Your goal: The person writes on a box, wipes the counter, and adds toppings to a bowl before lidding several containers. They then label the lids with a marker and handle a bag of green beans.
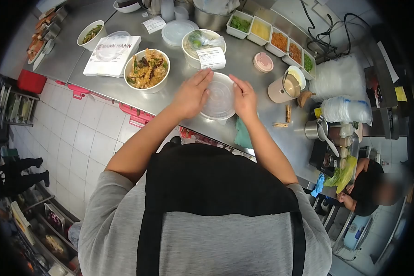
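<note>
A round container with a translucent plastic lid (217, 97) stands on the steel counter in front of me. My left hand (192, 95) is closed against the left side of its rim, fingers reaching along the far edge. On the right side of the rim, my right hand (245, 98) grips with its fingertips near the top edge. The lid hides most of the contents. Just beyond is a white tub (192, 60) holding plastic-wrapped items, with a printed receipt (211, 58) on its front. To the left sits a white bowl of fried food (146, 70).
White trays of chopped toppings (261, 31) line the back. A beige pitcher (280, 89), wooden clothespins (280, 124) and a green cloth (244, 133) lie to the right. A stack of printed paper (106, 60) is at left. Another person (364, 188) stands at far right.
</note>
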{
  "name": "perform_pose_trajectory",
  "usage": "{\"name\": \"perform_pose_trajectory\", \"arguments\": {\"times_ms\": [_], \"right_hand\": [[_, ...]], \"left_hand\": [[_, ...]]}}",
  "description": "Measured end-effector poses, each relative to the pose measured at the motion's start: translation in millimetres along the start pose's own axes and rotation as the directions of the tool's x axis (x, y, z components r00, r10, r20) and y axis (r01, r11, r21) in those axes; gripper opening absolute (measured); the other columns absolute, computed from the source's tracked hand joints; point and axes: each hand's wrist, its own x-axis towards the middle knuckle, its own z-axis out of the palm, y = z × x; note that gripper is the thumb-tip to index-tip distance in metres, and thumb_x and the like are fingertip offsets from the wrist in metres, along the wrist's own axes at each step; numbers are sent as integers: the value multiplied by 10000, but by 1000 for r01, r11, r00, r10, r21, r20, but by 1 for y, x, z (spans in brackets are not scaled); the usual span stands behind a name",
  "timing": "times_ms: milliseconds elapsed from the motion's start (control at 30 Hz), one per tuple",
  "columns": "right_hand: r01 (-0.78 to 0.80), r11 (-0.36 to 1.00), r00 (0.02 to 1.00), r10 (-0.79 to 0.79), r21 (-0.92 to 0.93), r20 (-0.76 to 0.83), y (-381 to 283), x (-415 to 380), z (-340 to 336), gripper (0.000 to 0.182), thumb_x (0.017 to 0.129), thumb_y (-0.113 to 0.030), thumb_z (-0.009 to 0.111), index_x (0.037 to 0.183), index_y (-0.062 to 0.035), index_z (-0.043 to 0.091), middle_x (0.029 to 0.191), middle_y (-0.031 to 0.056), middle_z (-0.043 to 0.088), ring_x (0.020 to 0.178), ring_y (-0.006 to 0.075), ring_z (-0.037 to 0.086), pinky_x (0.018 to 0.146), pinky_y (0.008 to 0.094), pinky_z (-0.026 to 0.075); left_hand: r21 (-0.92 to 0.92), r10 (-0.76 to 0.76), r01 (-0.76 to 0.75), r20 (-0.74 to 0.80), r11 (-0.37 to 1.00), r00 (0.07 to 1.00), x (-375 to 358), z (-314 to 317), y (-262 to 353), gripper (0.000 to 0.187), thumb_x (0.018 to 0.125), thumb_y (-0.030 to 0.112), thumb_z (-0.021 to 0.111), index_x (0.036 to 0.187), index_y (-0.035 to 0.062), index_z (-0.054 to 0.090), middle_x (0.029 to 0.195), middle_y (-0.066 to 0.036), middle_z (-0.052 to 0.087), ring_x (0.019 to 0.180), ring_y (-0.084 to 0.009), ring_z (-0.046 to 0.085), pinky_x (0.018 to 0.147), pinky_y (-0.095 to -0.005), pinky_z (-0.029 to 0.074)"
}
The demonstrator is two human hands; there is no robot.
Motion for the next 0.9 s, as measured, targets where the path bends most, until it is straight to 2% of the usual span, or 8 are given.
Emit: {"name": "perform_pose_trajectory", "arguments": {"times_ms": [233,333,433,467,533,633,733,900], "right_hand": [[70,998,995,-69,-8,78,8,9,-2,234,891,-115,501,1068,-85,651,885,129,608,781,257,585,733,325,464],[-32,983,991,55,182,-125,20,-4,-8,212,900,-134,520,1051,-51,643,913,98,631,783,209,595,702,318,474],[-589,715,808,519,376,278,20,-46,-39,211,901,-151,552,1045,-13,619,970,90,640,810,179,610,699,308,495],[-646,589,763,487,486,425,21,-62,-43,211,900,-144,556,1048,-5,613,983,95,639,828,182,616,715,306,499],[-742,274,670,324,612,668,24,-85,-47,213,898,-130,563,1054,11,601,1010,106,637,863,186,627,747,302,508],[-660,37,730,270,751,628,20,-99,-36,211,912,-98,538,1065,39,586,1039,142,628,903,217,631,817,317,505],[-642,-12,746,220,767,628,20,-100,-31,193,920,-59,513,1066,46,584,1045,147,620,948,225,616,865,324,493],[-620,-18,755,257,784,603,24,-101,-23,180,916,-47,522,1058,44,584,1024,157,618,931,221,609,856,329,501]], "left_hand": [[37,-8,4,106,999,994,20,-7,6,479,798,54,519,1276,75,493,1274,-120,499,1183,-289,467,979,-411,369],[129,-81,70,80,989,994,13,-8,16,461,795,64,536,1254,92,519,1240,-114,523,1165,-298,484,954,-411,394],[273,71,-52,-60,961,996,10,-9,25,430,770,108,602,1198,95,560,1189,-107,547,1112,-308,514,904,-422,425],[320,161,-117,-113,940,981,9,-8,29,421,758,127,632,1174,94,577,1169,-104,556,1087,-310,526,882,-427,436],[122,243,-235,-55,964,969,2,-8,46,370,737,192,664,1086,88,599,1118,-88,562,1042,-305,528,848,-439,434],[-53,253,-254,-16,966,967,-13,3,71,314,664,220,732,911,69,608,969,-75,563,899,-294,537,754,-413,449],[-78,184,-189,-69,979,981,-19,16,76,238,643,123,731,834,48,612,851,-81,553,794,-295,544,659,-370,467],[-127,150,-156,-52,980,987,-15,8,80,196,649,81,717,818,35,628,822,-89,566,799,-295,556,678,-378,470]]}}
